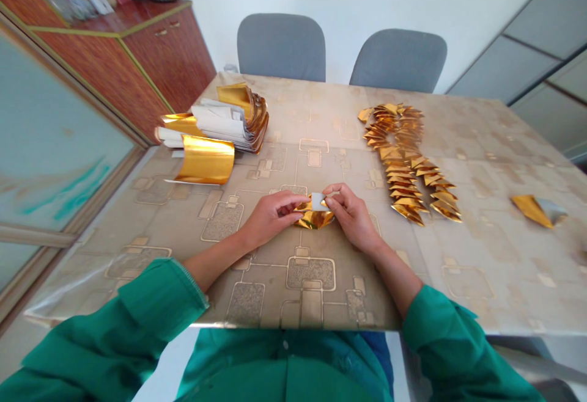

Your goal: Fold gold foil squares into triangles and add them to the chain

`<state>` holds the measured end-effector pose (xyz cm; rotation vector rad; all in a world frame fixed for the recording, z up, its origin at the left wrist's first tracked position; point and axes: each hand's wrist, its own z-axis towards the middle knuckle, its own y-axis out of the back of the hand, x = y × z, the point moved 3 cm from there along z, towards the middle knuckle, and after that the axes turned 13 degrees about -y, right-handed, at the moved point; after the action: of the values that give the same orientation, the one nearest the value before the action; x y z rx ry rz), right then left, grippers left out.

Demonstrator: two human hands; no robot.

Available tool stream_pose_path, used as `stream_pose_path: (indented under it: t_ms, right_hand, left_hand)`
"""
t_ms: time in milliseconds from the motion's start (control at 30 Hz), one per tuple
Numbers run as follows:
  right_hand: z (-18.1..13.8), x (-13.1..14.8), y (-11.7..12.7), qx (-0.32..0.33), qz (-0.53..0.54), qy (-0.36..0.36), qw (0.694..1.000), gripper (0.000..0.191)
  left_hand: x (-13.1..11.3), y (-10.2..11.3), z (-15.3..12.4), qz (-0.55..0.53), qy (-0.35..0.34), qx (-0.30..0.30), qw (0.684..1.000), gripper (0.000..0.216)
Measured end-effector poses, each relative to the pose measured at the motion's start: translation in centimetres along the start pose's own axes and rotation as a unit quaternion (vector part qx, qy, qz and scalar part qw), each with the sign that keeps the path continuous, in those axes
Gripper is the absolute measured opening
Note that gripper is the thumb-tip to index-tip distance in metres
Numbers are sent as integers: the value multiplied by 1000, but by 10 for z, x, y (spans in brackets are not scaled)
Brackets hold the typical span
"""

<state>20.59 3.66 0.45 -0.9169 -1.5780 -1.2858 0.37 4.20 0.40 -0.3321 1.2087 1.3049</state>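
Observation:
A piece of gold foil paper (pixel 314 219), partly folded and showing a pale underside at its top, is held between my two hands just above the near middle of the table. The fingers and thumb of my left hand (pixel 280 211) pinch its left end. On its right end, my right hand (pixel 349 211) grips with thumb and bent fingers. Rows of folded gold paper pieces (pixel 403 157) lie to the right, overlapping one another. At the left sit a stack of gold and white paper sheets (pixel 229 120) and a curled gold sheet (pixel 207 160).
A patterned cloth covers the table (pixel 293 286). A single folded gold piece (pixel 532 210) lies at the far right. Two grey chairs (pixel 281 47) stand behind the table. A wooden cabinet (pixel 169 54) and a framed glass panel (pixel 50 139) are on the left.

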Motion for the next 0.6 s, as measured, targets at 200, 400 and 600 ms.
stream_pose_path:
  t_ms: [200, 400, 600]
  right_hand:
    - [-5, 13, 6, -90, -132, 89, 983, 23]
    - [-4, 15, -3, -113, -212, 118, 963, 22]
    - [-2, 6, 1, -69, -115, 50, 990, 6]
  left_hand:
    - [0, 1, -1, 15, 5, -17, 1000, 26]
    - [1, 1, -3, 4, 23, -36, 999, 36]
    - [-1, 6, -1, 22, 7, -55, 998, 21]
